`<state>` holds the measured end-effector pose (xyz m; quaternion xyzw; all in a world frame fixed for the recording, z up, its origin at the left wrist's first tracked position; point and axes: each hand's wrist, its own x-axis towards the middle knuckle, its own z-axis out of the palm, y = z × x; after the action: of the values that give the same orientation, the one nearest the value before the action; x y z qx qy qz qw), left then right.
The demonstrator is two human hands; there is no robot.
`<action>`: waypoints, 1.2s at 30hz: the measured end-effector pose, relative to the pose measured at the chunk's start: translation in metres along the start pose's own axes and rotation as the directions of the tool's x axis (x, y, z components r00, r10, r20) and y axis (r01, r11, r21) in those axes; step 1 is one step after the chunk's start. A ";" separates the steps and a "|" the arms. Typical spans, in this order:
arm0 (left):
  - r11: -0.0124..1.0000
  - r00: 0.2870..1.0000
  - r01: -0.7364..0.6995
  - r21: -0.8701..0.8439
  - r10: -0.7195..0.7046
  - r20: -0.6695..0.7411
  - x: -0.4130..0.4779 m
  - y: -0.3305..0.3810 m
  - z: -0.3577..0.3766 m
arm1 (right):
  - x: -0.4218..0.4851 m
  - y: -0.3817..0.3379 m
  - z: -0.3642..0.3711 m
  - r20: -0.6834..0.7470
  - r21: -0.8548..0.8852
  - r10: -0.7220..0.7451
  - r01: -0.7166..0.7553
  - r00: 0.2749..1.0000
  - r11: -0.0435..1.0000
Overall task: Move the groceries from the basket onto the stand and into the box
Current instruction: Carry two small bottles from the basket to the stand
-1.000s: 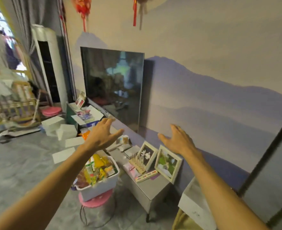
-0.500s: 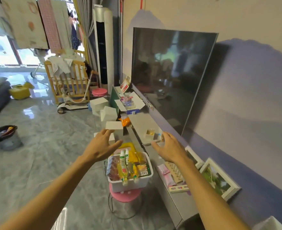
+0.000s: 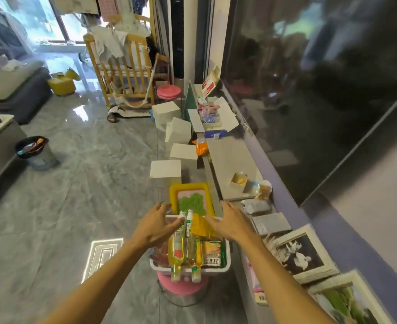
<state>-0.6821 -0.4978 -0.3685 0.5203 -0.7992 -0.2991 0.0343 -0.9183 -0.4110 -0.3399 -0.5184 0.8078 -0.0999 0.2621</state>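
Left hand [image 3: 155, 228], right hand [image 3: 228, 222], both splayed (holding nothing), above white basket [image 3: 159, 268]

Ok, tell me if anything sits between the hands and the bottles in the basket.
Nothing visible does. The left hand and right hand hover open just above the basket. The two bottles lie on top of the other groceries, their caps right by the left hand.

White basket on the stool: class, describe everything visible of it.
The white basket is a rectangular, plastic-looking tub, upright on a pink stool beside the stand. Two yellow bottles overhang its near rim, a printed packet beside them. The left hand and right hand hover open over its far end.
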 end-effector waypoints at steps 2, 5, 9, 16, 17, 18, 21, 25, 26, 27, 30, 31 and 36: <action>0.999 0.998 0.039 -0.015 -0.039 0.042 0.034 -0.006 0.023 | 0.046 0.013 0.025 0.060 0.000 0.014 -0.014 0.998 1.000; 0.994 0.994 0.090 -0.060 -0.086 0.066 0.090 -0.031 0.063 | 0.118 0.036 0.080 0.140 -0.050 0.027 -0.020 0.990 0.999; 0.980 0.984 0.152 -0.129 -0.138 0.113 0.179 -0.103 0.146 | 0.204 0.056 0.160 0.202 -0.097 0.016 0.003 0.979 0.995; 0.975 0.964 0.210 -0.076 -0.194 0.181 0.273 -0.174 0.256 | 0.312 0.094 0.276 0.238 -0.194 0.034 0.013 0.971 0.981; 0.973 0.962 0.214 -0.092 -0.193 0.194 0.279 -0.179 0.267 | 0.321 0.100 0.285 0.236 -0.198 0.035 0.013 0.971 0.980; 0.969 0.961 0.218 -0.112 -0.194 0.197 0.285 -0.187 0.280 | 0.328 0.105 0.295 0.234 -0.198 0.028 0.019 0.972 0.980; 0.962 0.967 0.218 -0.166 -0.190 0.167 0.292 -0.194 0.298 | 0.340 0.112 0.312 0.207 -0.174 -0.031 0.068 0.978 0.982; 0.957 0.980 0.194 -0.216 -0.180 0.082 0.296 -0.193 0.298 | 0.342 0.115 0.317 0.140 -0.078 -0.043 0.055 0.989 0.995; 0.955 0.981 0.190 -0.228 -0.178 0.072 0.295 -0.192 0.295 | 0.341 0.116 0.316 0.126 -0.067 -0.056 0.064 0.991 0.996; 0.954 0.984 0.178 -0.241 -0.168 0.059 0.293 -0.191 0.293 | 0.338 0.115 0.315 0.115 -0.061 -0.072 0.080 0.991 0.995; 0.946 0.986 0.157 -0.285 -0.166 -0.006 0.283 -0.184 0.277 | 0.328 0.107 0.306 0.036 -0.021 -0.125 0.126 0.991 0.992; 0.942 0.986 0.143 -0.304 -0.160 -0.034 0.280 -0.180 0.268 | 0.323 0.102 0.298 0.004 0.016 -0.125 0.125 0.992 0.992; 0.929 0.987 0.058 -0.366 -0.108 -0.117 0.262 -0.146 0.194 | 0.290 0.067 0.230 -0.090 0.251 -0.078 0.098 0.993 0.963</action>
<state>-0.7542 -0.6758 -0.6692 0.5576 -0.7036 -0.4062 0.1706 -0.9440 -0.6141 -0.6561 -0.5116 0.7741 -0.2350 0.2896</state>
